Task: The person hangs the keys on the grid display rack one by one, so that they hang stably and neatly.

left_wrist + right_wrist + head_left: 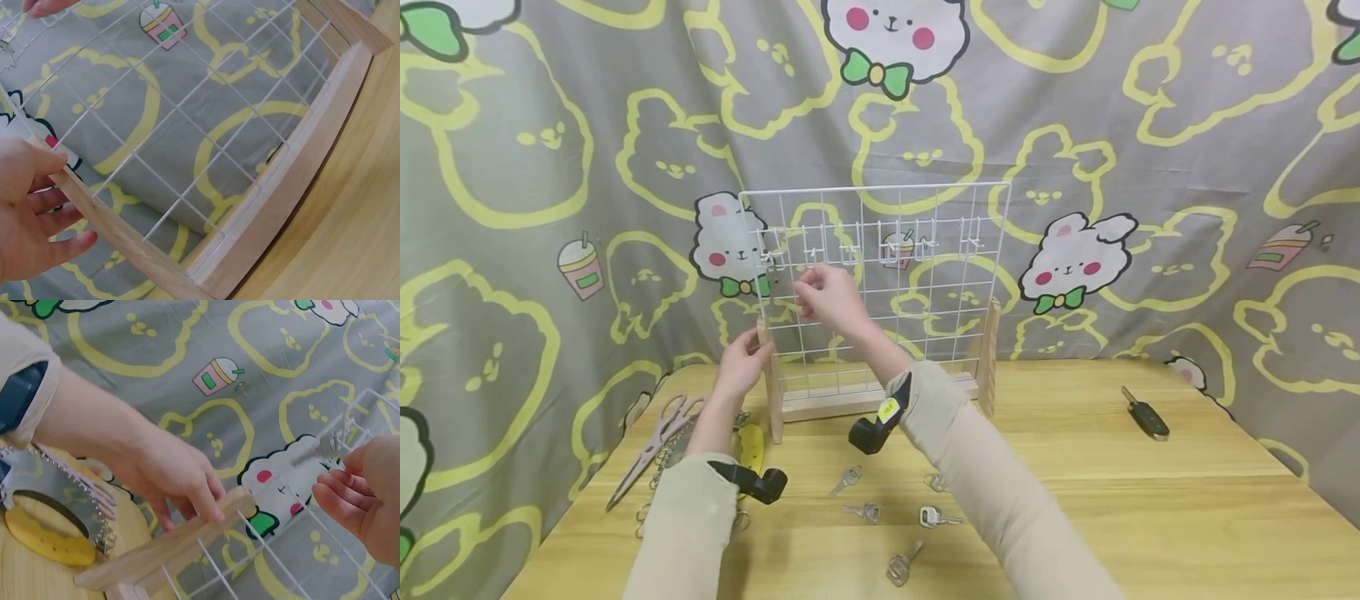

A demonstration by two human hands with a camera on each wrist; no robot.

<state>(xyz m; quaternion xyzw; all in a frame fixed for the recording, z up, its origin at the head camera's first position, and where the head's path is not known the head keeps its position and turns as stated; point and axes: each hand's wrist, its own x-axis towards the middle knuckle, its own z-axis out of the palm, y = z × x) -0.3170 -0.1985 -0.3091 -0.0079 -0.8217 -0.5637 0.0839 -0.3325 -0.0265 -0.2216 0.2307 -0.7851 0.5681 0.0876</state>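
A white wire grid rack [880,315] stands upright between two wooden side posts. My left hand [743,363] holds the left wooden post [119,234] near its top, thumb on the near face and fingers at its outer side. My right hand [831,300] is in front of the grid's upper left part, fingers loosely bent, nothing visible between them. Close by its fingertips in the right wrist view, a blurred metal key [315,450] hangs at a white hook [345,428]. More white hooks [891,244] line the grid's upper rows.
Several loose keys [898,567] lie on the wooden table [1075,517] before the rack. Pink scissors [658,433] and a ring-edged object with a yellow part [751,446] lie left. A black car key [1147,419] lies right. A patterned curtain [1075,100] hangs behind.
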